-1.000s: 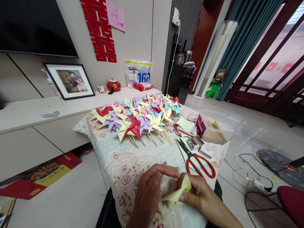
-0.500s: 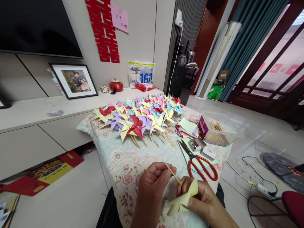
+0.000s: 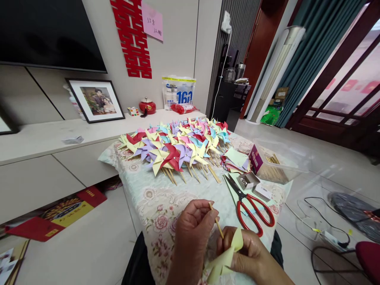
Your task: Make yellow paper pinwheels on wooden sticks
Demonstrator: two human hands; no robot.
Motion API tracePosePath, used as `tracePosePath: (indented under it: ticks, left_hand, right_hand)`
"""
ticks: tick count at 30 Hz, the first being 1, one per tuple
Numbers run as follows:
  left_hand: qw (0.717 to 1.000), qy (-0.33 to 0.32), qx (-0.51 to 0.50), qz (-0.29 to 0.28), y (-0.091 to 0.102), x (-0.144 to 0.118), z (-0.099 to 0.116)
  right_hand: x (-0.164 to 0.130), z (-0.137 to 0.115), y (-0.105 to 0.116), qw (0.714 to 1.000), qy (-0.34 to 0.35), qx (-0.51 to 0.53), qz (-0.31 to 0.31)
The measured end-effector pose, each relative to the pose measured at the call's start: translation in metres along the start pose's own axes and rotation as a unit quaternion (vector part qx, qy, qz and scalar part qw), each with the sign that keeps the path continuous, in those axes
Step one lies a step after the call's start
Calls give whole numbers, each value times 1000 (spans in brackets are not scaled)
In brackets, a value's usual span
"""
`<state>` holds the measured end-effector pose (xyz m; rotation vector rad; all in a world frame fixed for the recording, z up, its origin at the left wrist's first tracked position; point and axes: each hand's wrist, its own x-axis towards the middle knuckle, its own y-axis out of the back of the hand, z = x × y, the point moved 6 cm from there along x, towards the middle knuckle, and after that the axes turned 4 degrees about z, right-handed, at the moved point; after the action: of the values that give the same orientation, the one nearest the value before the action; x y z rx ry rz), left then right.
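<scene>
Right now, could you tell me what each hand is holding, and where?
Left hand pinches the wooden stick mid-shaft; right hand grips the yellow paper pinwheel near its centre.

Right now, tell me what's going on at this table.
A person is working with paper pinwheels. The left hand pinches a thin wooden stick, and the right hand holds a folded yellow paper against the stick's lower end. Farther back on the floral cloth lies a heap of finished pinwheels in several colours. Red scissors, a small tin, cut paper squares and a clear box of sticks sit to the right.
</scene>
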<state>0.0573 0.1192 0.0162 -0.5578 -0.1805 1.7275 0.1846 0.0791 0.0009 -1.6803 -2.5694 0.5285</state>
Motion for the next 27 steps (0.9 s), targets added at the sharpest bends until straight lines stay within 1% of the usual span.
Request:
tracePosePath:
  ticks: [4, 7, 9, 10, 11, 12, 13, 14, 15, 16, 17, 18, 19, 20, 21, 22, 23, 24, 25, 27]
  left_hand:
    - [1000, -5, -13, 12, 1, 2, 2]
    - [1000, -10, -23, 13, 6, 5, 1]
    - [1000, -29, 1, 12, 11, 8, 1]
    - [998, -58, 33, 17, 16, 9, 3]
    - [991, -100, 81, 19, 20, 10, 7]
    - [974, -175, 141, 40, 25, 9, 14]
    - [937, -265, 223, 46, 26, 5, 24]
    - [885, -352, 305, 24, 21, 1, 30]
    - [824, -429, 369, -20, 14, -5, 34]
    - [765, -489, 414, -65, 7, -12, 34]
    - [714, -527, 450, -107, 0, -16, 31]
    - [673, -551, 473, -142, -5, -20, 28]
    - [645, -563, 488, -166, -10, -23, 24]
    - [629, -569, 498, -180, -13, -25, 21]
    - [622, -570, 504, -187, -16, -26, 18]
    - [623, -568, 504, -188, -17, -26, 17]
    - [635, -557, 503, -182, -18, -26, 16]
    - [659, -536, 498, -173, -17, -24, 17]
    - [692, -506, 489, -161, -15, -22, 18]
    - [768, -434, 451, -136, -9, -16, 22]
  right_hand:
    - [-2, 7, 5, 999, -25, -24, 16]
    - [-3, 3, 9, 998, -6, -60, 24]
    - [-2, -5, 12, 993, 13, -115, 36]
    - [-2, -10, 14, 987, 23, -156, 43]
    - [-2, -15, 15, 977, 34, -206, 48]
    - [-2, -21, 16, 962, 44, -263, 53]
    - [-2, -27, 17, 944, 53, -321, 55]
    - [-2, -32, 17, 924, 57, -374, 55]
    - [-2, -37, 16, 904, 62, -420, 52]
    - [-2, -41, 15, 885, 65, -458, 49]
    - [-1, -45, 14, 868, 69, -490, 45]
    - [-1, -49, 11, 852, 74, -517, 37]
    - [-1, -53, 8, 838, 80, -539, 28]
    - [0, -56, 5, 826, 87, -557, 19]
    - [0, -59, 3, 815, 93, -571, 8]
    - [0, -62, 0, 809, 98, -580, -3]
    - [-1, -64, -1, 807, 103, -581, -12]
    - [-2, -66, -1, 811, 109, -574, -19]
    - [-3, -68, 0, 820, 117, -560, -23]
    - [-8, -72, 6, 844, 138, -518, -18]
